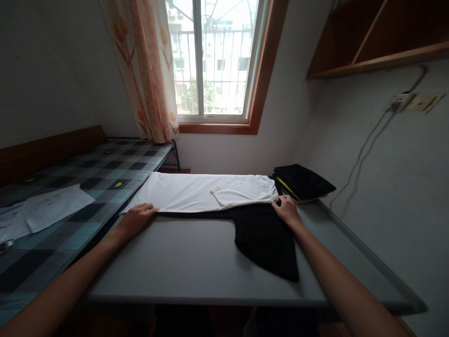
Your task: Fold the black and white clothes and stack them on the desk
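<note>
A black-and-white shirt (189, 192) lies partly folded on the grey table. Its white side faces up in a long strip, with a white sleeve (245, 189) laid over it at the right. From under the strip a black sleeve (266, 243) spreads toward the near side. My left hand (140, 215) is closed on the strip's near left edge, thumb and fingers together. At the near right corner, my right hand (286, 209) pinches the cloth with curled fingers. The cloth between my fingertips is partly hidden.
A stack of dark folded cloth (303, 182) with a yellow edge sits at the table's far right. Left of the table (189, 262) is a checked mattress (115, 187) with papers (59, 206) on it. A cable (365, 145) hangs along the right wall.
</note>
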Tool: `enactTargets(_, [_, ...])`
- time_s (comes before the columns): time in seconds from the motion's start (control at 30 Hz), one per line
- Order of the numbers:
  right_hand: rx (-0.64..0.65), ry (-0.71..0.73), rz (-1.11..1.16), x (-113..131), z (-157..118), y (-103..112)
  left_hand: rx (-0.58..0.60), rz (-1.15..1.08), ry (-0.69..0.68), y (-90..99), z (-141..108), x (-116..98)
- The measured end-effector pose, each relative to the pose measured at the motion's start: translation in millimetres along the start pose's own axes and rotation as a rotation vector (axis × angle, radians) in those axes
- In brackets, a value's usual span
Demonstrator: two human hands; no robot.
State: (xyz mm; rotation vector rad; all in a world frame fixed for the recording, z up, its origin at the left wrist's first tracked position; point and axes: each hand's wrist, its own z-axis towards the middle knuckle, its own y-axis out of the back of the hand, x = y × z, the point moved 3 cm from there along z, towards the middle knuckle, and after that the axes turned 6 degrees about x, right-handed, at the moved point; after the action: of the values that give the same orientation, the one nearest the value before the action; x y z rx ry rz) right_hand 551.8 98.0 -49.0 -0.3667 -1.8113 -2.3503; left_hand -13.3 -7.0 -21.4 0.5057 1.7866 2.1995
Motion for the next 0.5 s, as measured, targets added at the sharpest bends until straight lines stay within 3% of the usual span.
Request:
enactTargets(0.2, [-0.080, -0.290, -0.184, -2, -22, 19, -0.042, 0.026, 0.025, 0.4, 1, -2])
enactTargets(0.27, [-0.072, -0.300, -0.271, 1, -25, 24, -0.055, 0.022, 0.034, -0.5, 2, -3])
enactTargets(0.5, [0.207, -0.306, -0.271, 11, -20, 28, -0.054, -0.018, 0.020, -1.3, 3, -2])
